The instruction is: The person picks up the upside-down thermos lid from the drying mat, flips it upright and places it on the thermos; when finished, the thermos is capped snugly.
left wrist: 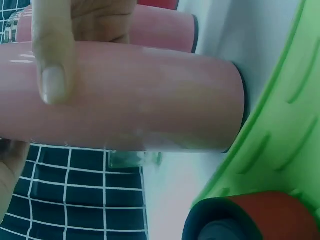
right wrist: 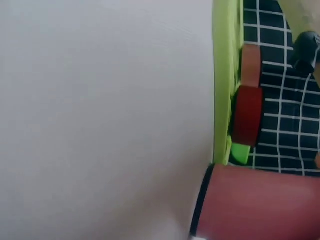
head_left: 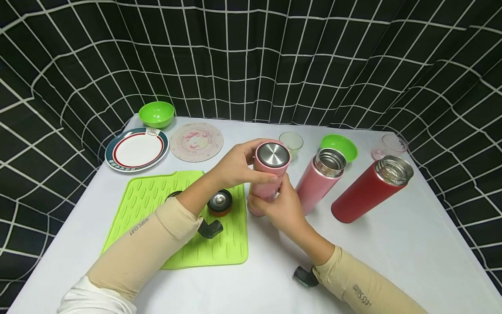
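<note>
The left hand (head_left: 240, 165) grips the steel-topped pink flask (head_left: 270, 188) near its top, the right hand (head_left: 285, 205) wrapped round it lower down. Just right of the right hand stands an open pink flask (head_left: 315, 185); I'd say a wide twist could knock it over.
</note>
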{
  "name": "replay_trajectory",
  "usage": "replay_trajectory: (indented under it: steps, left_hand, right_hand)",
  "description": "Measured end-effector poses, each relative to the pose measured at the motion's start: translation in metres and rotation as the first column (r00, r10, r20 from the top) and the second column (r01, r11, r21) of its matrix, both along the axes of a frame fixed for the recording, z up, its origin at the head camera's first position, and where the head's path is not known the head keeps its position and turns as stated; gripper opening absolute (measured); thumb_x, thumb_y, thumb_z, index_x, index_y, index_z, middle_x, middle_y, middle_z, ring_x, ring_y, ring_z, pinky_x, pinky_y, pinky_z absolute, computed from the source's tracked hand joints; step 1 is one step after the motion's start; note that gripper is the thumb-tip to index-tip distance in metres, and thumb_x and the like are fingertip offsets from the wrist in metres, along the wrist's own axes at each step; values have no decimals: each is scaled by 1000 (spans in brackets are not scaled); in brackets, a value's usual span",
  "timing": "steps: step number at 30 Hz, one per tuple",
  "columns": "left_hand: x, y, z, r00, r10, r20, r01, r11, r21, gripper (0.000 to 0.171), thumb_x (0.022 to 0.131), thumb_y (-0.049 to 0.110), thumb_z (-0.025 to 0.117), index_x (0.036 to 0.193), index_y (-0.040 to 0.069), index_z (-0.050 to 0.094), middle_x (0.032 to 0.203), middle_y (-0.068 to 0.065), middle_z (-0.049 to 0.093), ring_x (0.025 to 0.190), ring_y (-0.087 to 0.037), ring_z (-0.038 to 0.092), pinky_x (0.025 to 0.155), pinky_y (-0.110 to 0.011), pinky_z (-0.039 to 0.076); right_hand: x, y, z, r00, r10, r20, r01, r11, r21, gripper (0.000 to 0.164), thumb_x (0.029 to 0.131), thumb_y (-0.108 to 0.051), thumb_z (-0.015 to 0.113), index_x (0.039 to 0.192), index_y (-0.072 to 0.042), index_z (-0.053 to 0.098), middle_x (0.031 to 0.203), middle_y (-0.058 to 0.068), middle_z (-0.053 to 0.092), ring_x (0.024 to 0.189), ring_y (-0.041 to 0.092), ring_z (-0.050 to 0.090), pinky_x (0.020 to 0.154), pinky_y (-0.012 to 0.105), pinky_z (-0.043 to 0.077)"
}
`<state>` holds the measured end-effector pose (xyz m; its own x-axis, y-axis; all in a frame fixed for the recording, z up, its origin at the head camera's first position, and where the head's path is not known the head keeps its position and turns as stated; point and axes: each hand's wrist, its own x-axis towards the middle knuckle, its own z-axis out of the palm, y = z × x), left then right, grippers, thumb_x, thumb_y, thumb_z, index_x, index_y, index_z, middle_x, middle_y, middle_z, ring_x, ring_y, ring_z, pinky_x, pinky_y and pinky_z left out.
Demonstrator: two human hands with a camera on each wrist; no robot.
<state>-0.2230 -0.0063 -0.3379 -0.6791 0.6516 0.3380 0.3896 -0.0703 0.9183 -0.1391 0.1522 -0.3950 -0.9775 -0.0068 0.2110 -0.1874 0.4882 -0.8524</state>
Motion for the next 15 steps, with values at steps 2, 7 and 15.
replay_trajectory:
  steps: [2,7,15]
  left_hand:
    - [1,-4,2,1000,-9,-5,9,998,-68,76,74,11,83,141,7,49,127,-1,61,119,-17,54,102,-40,42]
    - [9,-30,10,999,45,-11,-46,958,-284,95,77,31,83,153,16,29,150,5,38,136,-14,34,111,-40,30]
    - [42,-107,11,956,236,-173,-290,836,-466,82,82,47,77,150,23,37,148,5,38,135,-21,35,108,-43,33]
  right_hand:
    - [3,0,-2,999,26,-22,-26,1000,-11,89,71,-24,88,141,-12,34,131,4,51,121,19,49,103,45,38]
    - [26,2,-3,997,57,-58,-56,998,24,103,75,-27,86,151,-10,18,147,8,31,136,19,30,108,51,30]
    - [76,15,3,988,135,-75,-124,984,128,105,77,-27,84,152,-6,14,154,11,21,138,27,25,106,51,28]
